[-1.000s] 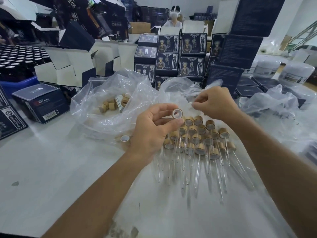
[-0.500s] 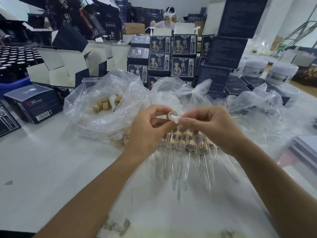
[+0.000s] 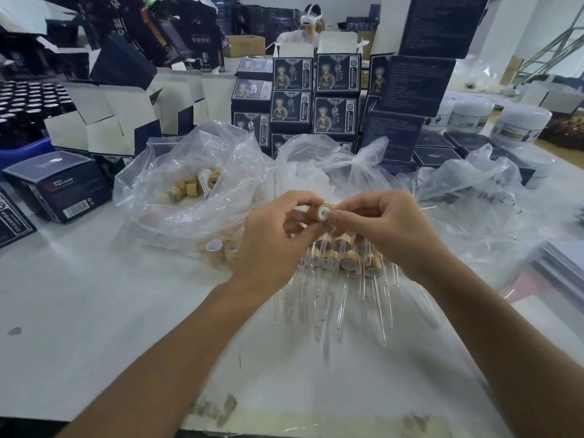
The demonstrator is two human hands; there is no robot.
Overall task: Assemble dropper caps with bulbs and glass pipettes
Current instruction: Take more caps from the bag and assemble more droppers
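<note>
Both hands meet on one dropper cap above the worktop.

Left hand pinches a wood-toned cap between thumb and fingers, white inner face toward the camera. Right hand has thumb and forefinger curled at the cap's white opening; what they pinch is too small to make out. Beneath, partly hidden by both hands, finished droppers lie in a bunch on the white worktop, glass pipettes toward the camera, tips faint against plastic. Left, a clear bag holds loose caps.
</note>
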